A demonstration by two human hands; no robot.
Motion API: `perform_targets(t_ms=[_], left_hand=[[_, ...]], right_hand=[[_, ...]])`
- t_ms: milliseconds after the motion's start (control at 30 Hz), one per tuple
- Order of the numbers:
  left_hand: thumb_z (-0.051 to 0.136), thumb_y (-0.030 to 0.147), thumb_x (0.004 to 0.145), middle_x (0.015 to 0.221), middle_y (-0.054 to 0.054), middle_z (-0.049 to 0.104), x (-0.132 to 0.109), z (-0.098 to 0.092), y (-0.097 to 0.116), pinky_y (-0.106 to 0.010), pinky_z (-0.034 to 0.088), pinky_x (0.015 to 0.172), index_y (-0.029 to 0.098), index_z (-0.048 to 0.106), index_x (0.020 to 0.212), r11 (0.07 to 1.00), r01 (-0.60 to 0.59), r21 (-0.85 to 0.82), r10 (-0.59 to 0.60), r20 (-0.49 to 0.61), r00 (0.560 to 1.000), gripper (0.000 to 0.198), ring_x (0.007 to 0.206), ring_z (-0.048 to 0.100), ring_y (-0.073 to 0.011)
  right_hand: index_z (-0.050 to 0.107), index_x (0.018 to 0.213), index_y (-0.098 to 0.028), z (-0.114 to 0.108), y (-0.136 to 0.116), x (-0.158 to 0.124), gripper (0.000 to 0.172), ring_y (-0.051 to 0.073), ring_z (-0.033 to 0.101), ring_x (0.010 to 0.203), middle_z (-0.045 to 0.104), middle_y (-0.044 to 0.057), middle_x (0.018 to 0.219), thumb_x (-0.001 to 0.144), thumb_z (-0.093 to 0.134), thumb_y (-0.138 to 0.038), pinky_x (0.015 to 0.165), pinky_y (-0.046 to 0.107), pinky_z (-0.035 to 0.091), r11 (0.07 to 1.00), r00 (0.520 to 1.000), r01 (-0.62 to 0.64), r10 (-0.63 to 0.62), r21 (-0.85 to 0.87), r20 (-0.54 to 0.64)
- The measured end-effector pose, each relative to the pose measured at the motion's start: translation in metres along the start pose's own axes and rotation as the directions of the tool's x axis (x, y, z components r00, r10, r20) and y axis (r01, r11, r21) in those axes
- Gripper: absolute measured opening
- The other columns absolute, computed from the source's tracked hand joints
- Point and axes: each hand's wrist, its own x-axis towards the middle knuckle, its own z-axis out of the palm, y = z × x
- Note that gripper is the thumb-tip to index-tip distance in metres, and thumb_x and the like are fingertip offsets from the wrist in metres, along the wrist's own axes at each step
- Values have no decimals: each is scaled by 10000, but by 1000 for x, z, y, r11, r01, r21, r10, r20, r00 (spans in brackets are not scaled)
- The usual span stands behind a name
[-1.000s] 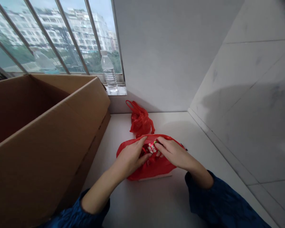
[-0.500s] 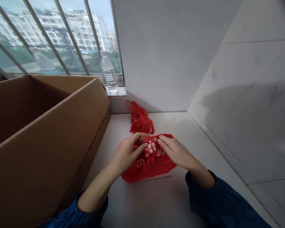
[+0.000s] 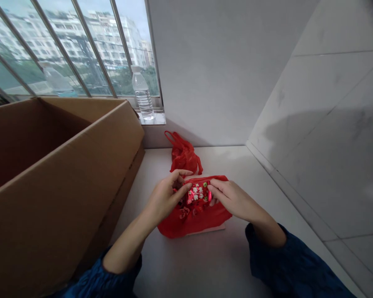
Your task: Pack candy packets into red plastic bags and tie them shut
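Note:
A small shiny red snack packet (image 3: 198, 193), printed with white characters and a green spot, is between my two hands above a spread red plastic bag (image 3: 202, 221). My right hand (image 3: 228, 196) pinches the packet's right end between thumb and fingers. At its left edge is the thumb of my left hand (image 3: 166, 194), the index finger raised and the other fingers curled, partly hidden, behind. More shiny red packets (image 3: 185, 213) lie on the bag below. Under the bag, a thin pale flat edge (image 3: 219, 228) sticks out at the front.
Behind the spread bag stands a bunched red bag (image 3: 185, 157) with loop handles. A large open cardboard box (image 3: 112, 145) takes up the left side. On the window sill stands a clear water bottle (image 3: 143, 95). Marbled tiles (image 3: 338, 145) line the right wall above the white tabletop (image 3: 186, 269).
The packet has turned from tilted to nearly level, its printed face now showing more fully. My right hand has shifted slightly right and down; my left hand has hardly moved.

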Motion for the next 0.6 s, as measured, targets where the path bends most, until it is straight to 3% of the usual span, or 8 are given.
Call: perform_targets(t_ms=[100, 200, 300, 367, 467, 600], left_hand=[[454, 319, 986, 929, -44, 704, -4, -3, 5, -295, 510, 704, 192, 520, 1273, 970, 31, 243, -48, 65, 997, 321, 754, 680, -178], [462, 241, 964, 927, -82, 739, -9, 0, 4, -309, 512, 716, 183, 656, 1033, 823, 10, 568, -173, 234, 957, 213, 815, 705, -225], [490, 140, 905, 847, -129, 745, -11, 8, -3, -344, 528, 695, 165, 700, 806, 690, -27, 723, -292, 312, 904, 234, 800, 723, -281], [491, 116, 884, 827, -152, 744, -11, 13, -10, -388, 542, 686, 154, 707, 786, 653, -7, 757, -318, 282, 905, 240, 793, 729, -320], [442, 112, 908, 893, -175, 744, -7, 17, -18, -445, 558, 709, 136, 707, 916, 598, 26, 801, -330, 216, 919, 267, 863, 730, -358], [373, 76, 929, 1036, -191, 716, -2, 20, -25, -452, 567, 736, 113, 639, 1151, 558, 30, 829, -314, 178, 933, 348, 948, 718, -357]], right_hand=[[620, 891, -185, 6, -2, 0, 315, 214, 708, 829, 745, 71, 882, 1031, 344, -242, 714, 298, 445, 924, 991, -127, 135, -360, -3], [676, 959, -152, 19, -2, 4, 296, 281, 726, 878, 752, 137, 934, 995, 385, -191, 711, 331, 464, 787, 953, -248, 304, -565, 6], [672, 1036, -149, 32, -1, 14, 332, 288, 729, 917, 754, 145, 967, 1009, 344, -189, 734, 340, 481, 777, 950, -266, 313, -570, -17], [644, 1120, -148, 38, 2, 21, 365, 278, 725, 953, 751, 146, 1018, 1031, 295, -203, 758, 342, 490, 778, 952, -273, 305, -566, -41], [641, 1136, -117, 43, 3, 25, 369, 286, 726, 944, 751, 165, 1010, 1036, 301, -218, 746, 346, 502, 775, 949, -281, 313, -566, -43], [705, 996, -185, 45, -1, 18, 222, 262, 723, 941, 765, 94, 987, 968, 489, -227, 737, 309, 504, 819, 965, -167, 250, -549, 79]])
